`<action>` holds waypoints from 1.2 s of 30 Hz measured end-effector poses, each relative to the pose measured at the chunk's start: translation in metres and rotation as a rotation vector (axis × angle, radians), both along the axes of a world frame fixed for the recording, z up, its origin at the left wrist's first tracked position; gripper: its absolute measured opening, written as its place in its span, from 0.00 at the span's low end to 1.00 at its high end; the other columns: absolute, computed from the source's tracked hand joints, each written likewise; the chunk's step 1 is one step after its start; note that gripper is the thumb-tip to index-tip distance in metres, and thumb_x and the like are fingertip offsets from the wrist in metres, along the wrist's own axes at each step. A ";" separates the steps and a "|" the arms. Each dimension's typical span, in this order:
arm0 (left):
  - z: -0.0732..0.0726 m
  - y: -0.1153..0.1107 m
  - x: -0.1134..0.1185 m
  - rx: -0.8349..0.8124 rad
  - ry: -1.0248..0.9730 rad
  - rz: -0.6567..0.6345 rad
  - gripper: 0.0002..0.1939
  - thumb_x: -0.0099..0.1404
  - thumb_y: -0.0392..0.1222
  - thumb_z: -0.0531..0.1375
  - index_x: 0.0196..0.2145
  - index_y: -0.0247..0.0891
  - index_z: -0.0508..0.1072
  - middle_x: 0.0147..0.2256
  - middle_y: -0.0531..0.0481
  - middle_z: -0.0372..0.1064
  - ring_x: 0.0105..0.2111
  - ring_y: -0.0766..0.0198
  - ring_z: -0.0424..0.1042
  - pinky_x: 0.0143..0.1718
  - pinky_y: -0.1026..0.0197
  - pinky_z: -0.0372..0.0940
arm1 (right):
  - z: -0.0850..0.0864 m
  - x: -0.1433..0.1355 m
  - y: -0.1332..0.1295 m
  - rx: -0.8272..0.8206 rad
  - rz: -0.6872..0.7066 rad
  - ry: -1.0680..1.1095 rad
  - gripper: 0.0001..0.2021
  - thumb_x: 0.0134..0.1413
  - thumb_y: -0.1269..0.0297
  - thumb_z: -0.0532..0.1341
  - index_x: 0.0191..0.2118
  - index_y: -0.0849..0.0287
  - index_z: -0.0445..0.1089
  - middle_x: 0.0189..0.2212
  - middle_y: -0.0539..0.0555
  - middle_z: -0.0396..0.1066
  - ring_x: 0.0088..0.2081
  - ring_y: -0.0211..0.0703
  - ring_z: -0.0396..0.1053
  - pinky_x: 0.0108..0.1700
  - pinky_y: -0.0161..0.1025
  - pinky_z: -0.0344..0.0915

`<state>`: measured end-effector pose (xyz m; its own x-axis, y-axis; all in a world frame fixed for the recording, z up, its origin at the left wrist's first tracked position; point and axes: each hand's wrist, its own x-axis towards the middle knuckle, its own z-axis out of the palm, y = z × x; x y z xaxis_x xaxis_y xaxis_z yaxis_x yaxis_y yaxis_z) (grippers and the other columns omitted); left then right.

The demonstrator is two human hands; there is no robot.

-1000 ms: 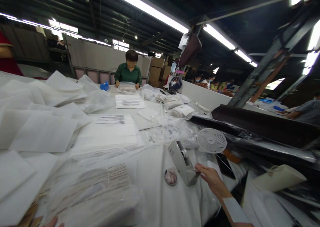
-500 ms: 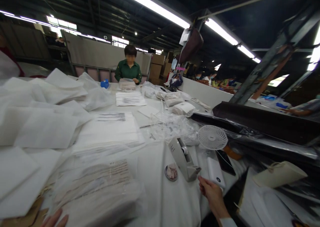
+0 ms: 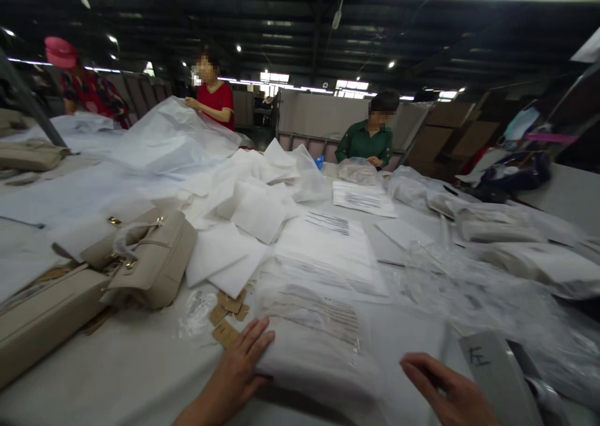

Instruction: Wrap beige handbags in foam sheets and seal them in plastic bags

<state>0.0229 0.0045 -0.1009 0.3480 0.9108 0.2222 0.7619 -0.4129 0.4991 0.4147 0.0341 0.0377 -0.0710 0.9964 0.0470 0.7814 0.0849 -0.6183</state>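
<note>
A plastic-wrapped package (image 3: 319,351) with printed lines lies on the white table in front of me. My left hand (image 3: 244,360) rests on its left edge, fingers spread. To the right of the package, my right hand (image 3: 443,385) hovers with thumb and fingers curled together; anything between the fingertips is too small to make out. Beside it at the lower right stands a grey tape dispenser (image 3: 499,376), partly cut off by the frame. Several brown tags (image 3: 227,313) lie just beyond my left hand.
Beige handbags (image 3: 154,257) sit at the left. White sheets (image 3: 262,207) and a printed bag stack (image 3: 323,245) lie ahead. Clear plastic (image 3: 459,288) and wrapped packages (image 3: 497,220) spread right. A person in green (image 3: 368,142) and two in red work across the table.
The view has turned left, bringing the handbags and people in red into sight. My right hand has left the dispenser's cutting end and come nearer the package. More of my left hand shows.
</note>
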 end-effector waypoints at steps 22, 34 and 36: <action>-0.002 0.001 -0.003 0.048 0.012 -0.029 0.45 0.54 0.27 0.67 0.63 0.52 0.53 0.69 0.41 0.35 0.66 0.41 0.44 0.59 0.35 0.58 | 0.005 -0.254 0.132 -0.349 1.121 -0.649 0.09 0.43 0.61 0.66 0.31 0.61 0.79 0.23 0.54 0.75 0.21 0.37 0.61 0.25 0.35 0.53; -0.053 0.003 0.003 0.278 -0.066 -0.032 0.48 0.47 0.28 0.66 0.62 0.52 0.54 0.70 0.44 0.28 0.65 0.39 0.46 0.55 0.41 0.63 | -0.022 -0.234 0.174 -0.636 0.933 -0.319 0.19 0.37 0.52 0.73 0.31 0.61 0.71 0.20 0.44 0.66 0.22 0.33 0.62 0.24 0.30 0.56; -0.052 0.004 0.002 0.262 -0.059 -0.040 0.48 0.48 0.28 0.66 0.63 0.53 0.53 0.70 0.43 0.28 0.65 0.39 0.47 0.55 0.41 0.63 | -0.019 -0.227 0.183 -0.689 0.921 -0.245 0.17 0.43 0.52 0.69 0.31 0.62 0.70 0.18 0.43 0.63 0.21 0.31 0.59 0.23 0.29 0.55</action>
